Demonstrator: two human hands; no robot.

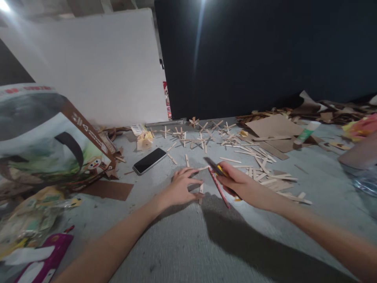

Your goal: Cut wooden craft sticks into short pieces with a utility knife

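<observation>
In the head view, my left hand (184,188) rests low over the grey tabletop with fingers and thumb apart. A short wooden craft stick (201,189) lies just by its fingertips, and the thumb tip seems to touch it. My right hand (240,182) is wrapped around a yellow and black utility knife (219,169); its dark blade, slightly blurred, points up and left. Between the hands lies a red patterned pencil (218,186), slanting, close below the knife. Another craft stick (186,160) lies beyond my left hand.
Loose craft sticks (273,181) pile up right of my right hand. Crossed-stick shapes (202,140) stand farther back. A phone (150,160) lies left, near a large printed bag (55,145). Cardboard pieces (272,127) and a glue stick (308,133) lie back right. A purple object (48,255) sits front left.
</observation>
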